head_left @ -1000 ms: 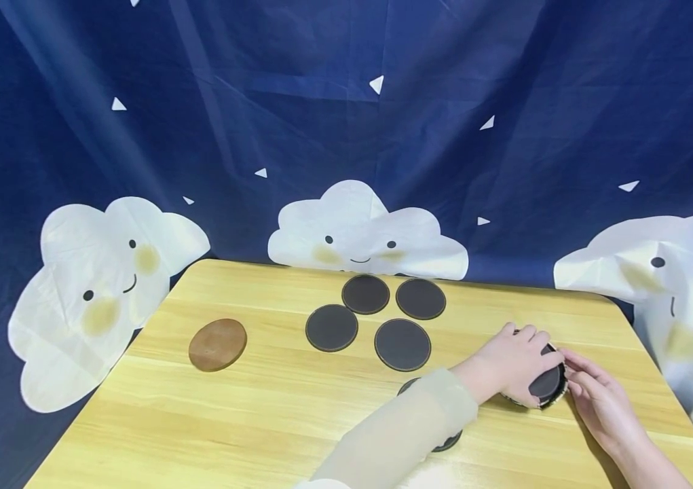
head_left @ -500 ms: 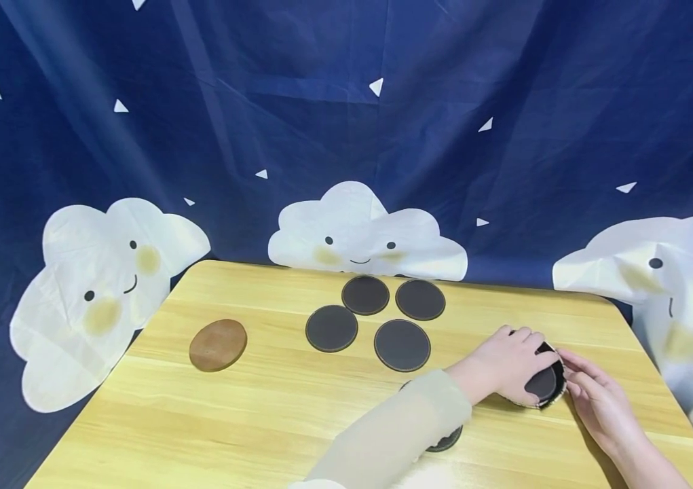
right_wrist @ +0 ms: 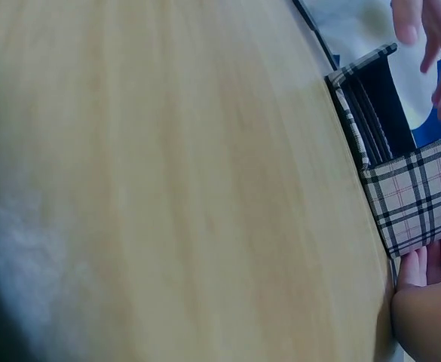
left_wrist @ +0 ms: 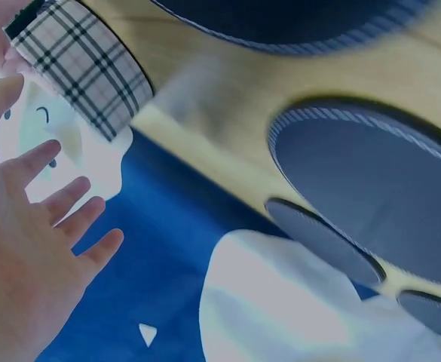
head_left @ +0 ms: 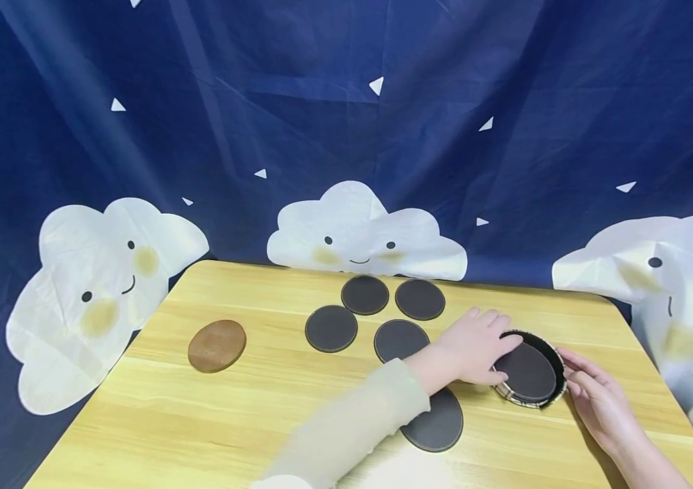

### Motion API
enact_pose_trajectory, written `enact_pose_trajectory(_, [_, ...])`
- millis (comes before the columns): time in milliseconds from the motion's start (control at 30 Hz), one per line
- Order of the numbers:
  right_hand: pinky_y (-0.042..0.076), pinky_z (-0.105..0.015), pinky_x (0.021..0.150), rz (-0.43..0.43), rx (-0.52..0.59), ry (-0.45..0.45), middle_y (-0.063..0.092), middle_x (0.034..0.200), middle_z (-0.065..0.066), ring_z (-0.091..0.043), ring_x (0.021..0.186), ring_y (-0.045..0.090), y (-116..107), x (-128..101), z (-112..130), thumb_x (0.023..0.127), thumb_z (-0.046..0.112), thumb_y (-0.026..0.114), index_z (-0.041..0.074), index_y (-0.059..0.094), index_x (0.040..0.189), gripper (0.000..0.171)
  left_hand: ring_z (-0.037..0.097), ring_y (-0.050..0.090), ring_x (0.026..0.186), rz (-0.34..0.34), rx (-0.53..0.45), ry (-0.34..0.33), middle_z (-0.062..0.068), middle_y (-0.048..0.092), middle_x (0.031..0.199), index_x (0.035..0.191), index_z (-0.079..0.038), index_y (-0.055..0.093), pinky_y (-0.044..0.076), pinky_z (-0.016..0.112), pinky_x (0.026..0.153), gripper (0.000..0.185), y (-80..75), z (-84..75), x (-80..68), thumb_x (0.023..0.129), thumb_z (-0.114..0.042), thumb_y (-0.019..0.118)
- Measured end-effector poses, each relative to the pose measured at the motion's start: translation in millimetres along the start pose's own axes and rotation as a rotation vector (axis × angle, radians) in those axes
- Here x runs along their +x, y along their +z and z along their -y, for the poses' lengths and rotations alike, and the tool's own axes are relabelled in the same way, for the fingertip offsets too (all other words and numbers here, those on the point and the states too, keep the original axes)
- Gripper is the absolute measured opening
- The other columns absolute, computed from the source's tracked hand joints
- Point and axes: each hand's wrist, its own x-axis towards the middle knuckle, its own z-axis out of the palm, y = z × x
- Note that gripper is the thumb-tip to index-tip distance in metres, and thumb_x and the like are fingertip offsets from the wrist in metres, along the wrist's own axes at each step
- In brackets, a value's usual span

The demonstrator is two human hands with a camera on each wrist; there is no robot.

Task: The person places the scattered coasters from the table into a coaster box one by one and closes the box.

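A round plaid coaster holder (head_left: 531, 402) stands at the table's right, with a dark round coaster (head_left: 526, 372) lying in it. My left hand (head_left: 474, 343), in a pale sleeve, hovers just left of the holder with straight fingers, their tips by its rim, and holds nothing. The left wrist view shows that hand (left_wrist: 24, 256) spread wide near the plaid wall (left_wrist: 81, 64). My right hand (head_left: 593, 394) rests its fingertips against the holder's right side; its fingers (right_wrist: 424, 309) touch the plaid wall (right_wrist: 420, 200) in the right wrist view.
Several dark coasters (head_left: 400, 339) lie flat mid-table, and one more (head_left: 434, 421) lies near the front under my left forearm. A brown coaster (head_left: 216, 345) lies alone at the left. The wooden table (head_left: 260, 407) backs onto a blue cloth with white clouds.
My left hand has drawn back to the left off the holder, uncovering the coaster inside it and the one near the front. My right hand has stayed by the holder.
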Motion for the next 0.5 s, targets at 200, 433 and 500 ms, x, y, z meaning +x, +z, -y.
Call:
enact_pose_trajectory(200, [0.054, -0.016, 0.095, 0.0, 0.001, -0.01, 0.076, 0.127, 0.003, -0.006, 0.114, 0.071, 0.4, 0.4, 0.3, 0.104, -0.017, 0.025, 0.01, 0.074, 0.129, 0.061, 0.014, 0.043, 0.143, -0.03, 0.015, 0.023, -0.004, 0.046, 0.154, 0.157, -0.037, 0.046, 0.039, 0.033, 0.112, 0.069, -4.4, 14.7, -30.0, 0.097, -0.072, 0.051])
enact_pose_trajectory(433, [0.054, -0.016, 0.094, -0.022, 0.005, -0.006, 0.077, 0.125, 0.003, -0.005, 0.113, 0.071, 1.6, -0.8, -0.3, 0.103, -0.017, 0.026, 0.01, 0.076, 0.126, 0.061, 0.017, 0.045, 0.142, -0.033, 0.049, 0.058, -0.002, 0.047, 0.154, 0.157, -0.037, 0.047, 0.04, 0.036, 0.113, 0.07, -3.3, 14.6, -64.2, 0.097, -0.074, 0.049])
enact_pose_trajectory(500, [0.054, -0.016, 0.094, -0.024, 0.002, -0.002, 0.077, 0.125, 0.003, -0.005, 0.113, 0.071, 1.8, -1.0, -0.4, 0.103, -0.017, 0.027, 0.011, 0.076, 0.126, 0.061, 0.017, 0.045, 0.141, -0.03, 0.055, 0.071, -0.002, 0.048, 0.153, 0.157, -0.037, 0.047, 0.04, 0.036, 0.113, 0.07, -2.5, 12.9, -73.7, 0.097, -0.074, 0.049])
